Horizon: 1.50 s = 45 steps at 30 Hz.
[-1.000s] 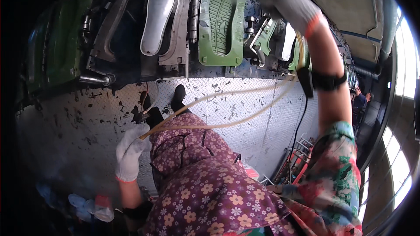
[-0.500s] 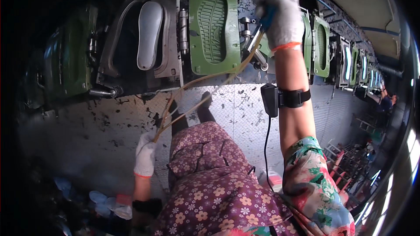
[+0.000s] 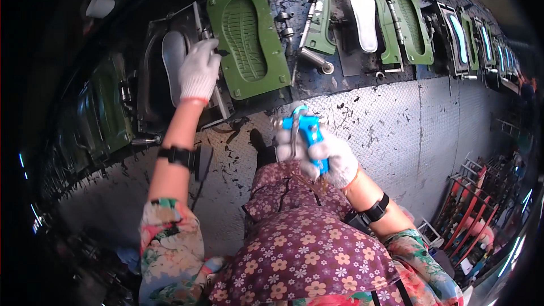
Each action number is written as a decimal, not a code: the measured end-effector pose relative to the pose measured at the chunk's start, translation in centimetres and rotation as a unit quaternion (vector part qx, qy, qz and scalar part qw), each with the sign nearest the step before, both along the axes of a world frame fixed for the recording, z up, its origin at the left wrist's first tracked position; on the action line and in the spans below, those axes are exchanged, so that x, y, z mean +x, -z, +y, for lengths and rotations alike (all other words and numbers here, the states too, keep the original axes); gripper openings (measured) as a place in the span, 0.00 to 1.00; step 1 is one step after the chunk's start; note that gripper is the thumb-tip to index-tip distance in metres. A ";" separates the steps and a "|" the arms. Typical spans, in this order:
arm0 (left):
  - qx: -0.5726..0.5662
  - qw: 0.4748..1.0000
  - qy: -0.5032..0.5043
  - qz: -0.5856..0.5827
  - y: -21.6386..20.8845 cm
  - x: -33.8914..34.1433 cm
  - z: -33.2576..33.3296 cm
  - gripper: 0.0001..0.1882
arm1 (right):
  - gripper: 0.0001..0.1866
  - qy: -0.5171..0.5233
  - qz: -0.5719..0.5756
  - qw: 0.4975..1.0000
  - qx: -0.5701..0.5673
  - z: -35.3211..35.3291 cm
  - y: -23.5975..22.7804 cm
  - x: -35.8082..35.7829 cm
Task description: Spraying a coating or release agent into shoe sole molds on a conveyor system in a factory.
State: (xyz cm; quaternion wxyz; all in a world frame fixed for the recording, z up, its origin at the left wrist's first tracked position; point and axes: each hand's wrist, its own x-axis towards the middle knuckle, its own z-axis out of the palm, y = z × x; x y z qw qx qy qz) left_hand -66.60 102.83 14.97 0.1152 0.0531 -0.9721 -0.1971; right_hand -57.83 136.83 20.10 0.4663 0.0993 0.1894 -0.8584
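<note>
Left hand (image 3: 198,71): foot form (image 3: 171,54) just left, tread plate (image 3: 243,39) just right. Right hand (image 3: 337,161): spray gun (image 3: 310,131) in it, apron (image 3: 300,243) just behind, second form (image 3: 364,17) ahead, slightly right, rack (image 3: 475,207) well off right, further back.

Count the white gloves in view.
2: one on the left hand, near the silver form; one on the right hand, around the blue tool. Any farther off would be too small to tell.

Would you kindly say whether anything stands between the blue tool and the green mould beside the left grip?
Nothing visible stands between the blue tool and the green mould; the left grip is left of that line.
</note>
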 end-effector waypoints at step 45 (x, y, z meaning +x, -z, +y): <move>0.617 0.692 -0.018 -0.373 3.0 11.9 31.7 0.10 | 0.45 -0.183 0.355 0.696 0.597 26.7 -4.8 -23.9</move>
